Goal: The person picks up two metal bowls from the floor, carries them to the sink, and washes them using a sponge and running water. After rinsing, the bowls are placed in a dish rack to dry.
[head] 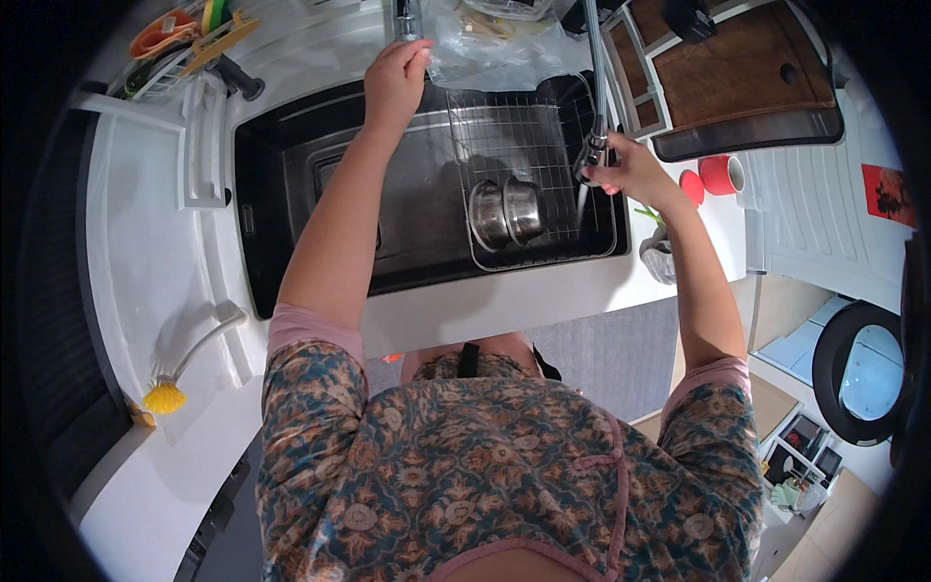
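Observation:
My right hand (629,171) holds the chrome pull-out spray head (590,156) of a faucet over the right side of the black sink (429,280). A thin stream of water (582,205) runs from it. Below, two stainless steel bowls (505,212) lie tilted side by side on a wire rack (513,131) in the sink. At the sink's back edge, my left hand (396,76) has its fingers closed against a chrome faucet fitting (408,22); the hand hides the part it grips.
Clear plastic bags (494,54) overhang the sink's back edge. A brown cutting board (742,69) leans at the right, near a red cup (720,175) and a grey plastic bag (658,258). At the left lie a white-handled brush (166,396) and a white rack (207,145).

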A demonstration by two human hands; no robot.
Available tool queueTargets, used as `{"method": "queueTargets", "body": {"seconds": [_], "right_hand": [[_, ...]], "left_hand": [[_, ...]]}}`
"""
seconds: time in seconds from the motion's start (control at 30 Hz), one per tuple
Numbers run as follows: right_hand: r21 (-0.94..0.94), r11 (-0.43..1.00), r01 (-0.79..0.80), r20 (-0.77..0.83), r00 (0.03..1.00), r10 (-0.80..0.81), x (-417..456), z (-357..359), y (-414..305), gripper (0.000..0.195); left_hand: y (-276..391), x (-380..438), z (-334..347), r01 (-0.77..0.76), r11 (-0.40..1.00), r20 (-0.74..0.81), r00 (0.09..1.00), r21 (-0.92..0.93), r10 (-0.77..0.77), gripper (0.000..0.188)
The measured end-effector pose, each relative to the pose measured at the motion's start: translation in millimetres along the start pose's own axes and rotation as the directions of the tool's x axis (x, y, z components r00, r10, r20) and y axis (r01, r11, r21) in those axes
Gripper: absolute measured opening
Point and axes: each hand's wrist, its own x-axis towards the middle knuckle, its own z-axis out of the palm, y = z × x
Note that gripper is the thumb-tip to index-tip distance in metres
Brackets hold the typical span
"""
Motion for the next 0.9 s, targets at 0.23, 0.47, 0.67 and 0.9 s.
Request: {"method": "queueTargets", "body": {"seconds": [0.23,0.47,0.67,0.9], "right_hand": [[0.13,0.914,0.384,-0.312,0.891,-0.33,72.6,54.3,38.4,0.04],[0.113,0.897,0.427,-0.51,0.8,-0.316,84.4,108.0,24.6,0.04],[0.173,0.855,0.49,-0.594,0.744,-0.306,92.9,129.9,5.9,0.039],[0.337,0.747,0.574,-0.565,0.758,-0.327,97.8,172.6,-38.1,0.041]], "left_hand": [[0.1,1.8,-2.2,0.009,1.0,0.038,0.999,0.029,-0.011,0.017],[19.7,14.9,-28.3,0.187,0.973,0.333,0.916,0.137,-0.223,0.024],[9.4,36.6,-41.5,0.032,0.969,0.538,0.827,0.247,-0.164,0.026],[9.1,53.0,-72.3,0.073,0.971,0.677,0.706,0.227,-0.211,0.035]]}}
